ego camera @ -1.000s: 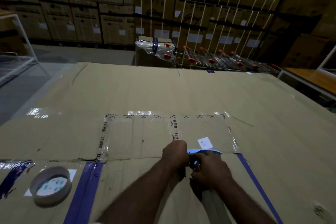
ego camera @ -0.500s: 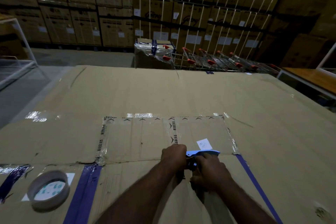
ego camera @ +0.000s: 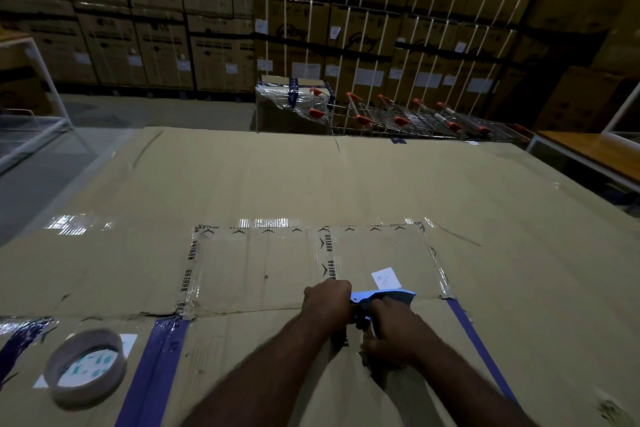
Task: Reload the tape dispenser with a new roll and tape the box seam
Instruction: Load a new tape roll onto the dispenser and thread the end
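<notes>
Gripping the blue tape dispenser (ego camera: 382, 298) from both sides, the two hands sit close together near the lower middle of the big flattened cardboard box (ego camera: 311, 184). The left hand (ego camera: 327, 302) is curled into a fist at the dispenser's nine o'clock side, knuckles up; the right hand (ego camera: 391, 333) is closed around its lower part, at about five o'clock from the blue top, fingers tucked underneath. What the fingertips press on I cannot tell; the hands cover most of the tool.

Just at one o'clock from the dispenser lies a small white paper slip (ego camera: 386, 278), flat on a patch bordered by clear printed tape (ego camera: 327, 253). A blue tape strip (ego camera: 479, 347) runs from three o'clock of the hands down toward five o'clock. Another, wider blue strip (ego camera: 152, 371) lies well off at eight o'clock, and beyond it, near the left edge, a roll of brownish tape (ego camera: 86, 369) rests flat on the cardboard, apart from both hands.

At twelve o'clock, past the box's far edge, stand nested shopping trolleys (ego camera: 415, 116) with red handles, and behind them stacked cartons (ego camera: 173, 28).
</notes>
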Demonstrator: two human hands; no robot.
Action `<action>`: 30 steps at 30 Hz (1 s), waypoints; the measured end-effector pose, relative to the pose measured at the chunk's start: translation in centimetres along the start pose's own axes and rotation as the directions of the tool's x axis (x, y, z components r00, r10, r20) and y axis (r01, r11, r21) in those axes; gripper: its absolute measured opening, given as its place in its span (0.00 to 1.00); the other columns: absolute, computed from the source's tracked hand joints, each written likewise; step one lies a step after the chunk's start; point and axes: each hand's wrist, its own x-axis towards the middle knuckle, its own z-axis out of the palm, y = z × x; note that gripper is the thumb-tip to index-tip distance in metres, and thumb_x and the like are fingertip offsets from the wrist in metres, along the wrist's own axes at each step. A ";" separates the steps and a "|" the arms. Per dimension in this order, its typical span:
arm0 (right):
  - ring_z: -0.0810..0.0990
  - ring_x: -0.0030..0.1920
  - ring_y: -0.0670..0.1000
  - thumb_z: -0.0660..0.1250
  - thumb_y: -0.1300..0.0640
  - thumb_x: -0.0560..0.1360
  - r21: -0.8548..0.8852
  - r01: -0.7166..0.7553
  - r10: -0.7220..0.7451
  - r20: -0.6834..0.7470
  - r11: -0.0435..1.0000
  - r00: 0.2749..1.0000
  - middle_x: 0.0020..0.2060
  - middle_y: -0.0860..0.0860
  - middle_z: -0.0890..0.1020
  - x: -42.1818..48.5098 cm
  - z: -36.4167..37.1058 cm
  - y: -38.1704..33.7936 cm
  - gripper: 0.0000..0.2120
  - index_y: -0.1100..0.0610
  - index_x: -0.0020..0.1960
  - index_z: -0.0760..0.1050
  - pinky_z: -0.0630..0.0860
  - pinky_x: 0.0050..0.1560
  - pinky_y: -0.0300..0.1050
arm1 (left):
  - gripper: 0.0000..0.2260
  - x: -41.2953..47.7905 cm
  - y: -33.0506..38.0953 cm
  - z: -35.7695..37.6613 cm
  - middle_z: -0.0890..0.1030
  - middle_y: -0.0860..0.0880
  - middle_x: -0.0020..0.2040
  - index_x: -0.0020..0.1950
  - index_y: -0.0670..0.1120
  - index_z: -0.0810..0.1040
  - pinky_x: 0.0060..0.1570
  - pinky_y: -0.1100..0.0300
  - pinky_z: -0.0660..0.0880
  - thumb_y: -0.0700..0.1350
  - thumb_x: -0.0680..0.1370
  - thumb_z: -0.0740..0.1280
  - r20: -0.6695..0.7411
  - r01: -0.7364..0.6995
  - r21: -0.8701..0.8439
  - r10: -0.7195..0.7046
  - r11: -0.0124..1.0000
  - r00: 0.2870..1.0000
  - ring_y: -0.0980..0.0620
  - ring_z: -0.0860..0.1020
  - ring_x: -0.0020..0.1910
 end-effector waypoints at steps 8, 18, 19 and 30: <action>0.69 0.63 0.56 0.69 0.43 0.68 -0.097 0.014 -0.013 0.012 0.995 1.000 0.61 0.54 0.72 -0.1 0.3 0.0 0.29 0.53 0.65 0.69 0.73 0.59 0.51 | 0.14 -0.3 0.3 -0.3 0.78 0.43 0.56 0.54 0.46 0.73 0.51 0.51 0.69 0.52 0.74 0.68 0.031 -0.006 0.034 0.005 0.999 1.000 0.41 0.78 0.55; 0.67 0.68 0.53 0.70 0.42 0.68 -0.069 0.122 -0.127 -0.087 0.990 0.988 0.66 0.48 0.73 -0.9 -0.2 -0.4 0.30 0.44 0.69 0.72 0.66 0.66 0.51 | 0.09 -1.5 0.5 -0.3 0.80 0.45 0.53 0.50 0.47 0.76 0.49 0.53 0.72 0.48 0.72 0.69 0.008 0.111 -0.068 -0.111 0.992 0.994 0.42 0.79 0.53; 0.67 0.68 0.52 0.70 0.42 0.68 -0.057 0.100 -0.104 -0.071 0.993 0.992 0.65 0.48 0.73 -0.9 -0.2 -0.5 0.29 0.44 0.68 0.73 0.67 0.65 0.52 | 0.09 -1.7 0.6 -0.2 0.80 0.45 0.53 0.50 0.47 0.76 0.48 0.53 0.72 0.47 0.72 0.69 0.001 0.132 -0.081 -0.133 0.988 0.991 0.42 0.79 0.53; 0.80 0.44 0.52 0.68 0.57 0.73 0.074 0.037 -0.042 0.068 0.997 0.997 0.49 0.53 0.85 0.4 -3.1 -1.4 0.09 0.53 0.52 0.84 0.72 0.42 0.42 | 0.10 -2.7 1.4 0.1 0.81 0.47 0.54 0.51 0.49 0.79 0.47 0.55 0.73 0.46 0.70 0.67 -0.010 0.324 -0.182 -0.331 0.928 0.943 0.44 0.80 0.54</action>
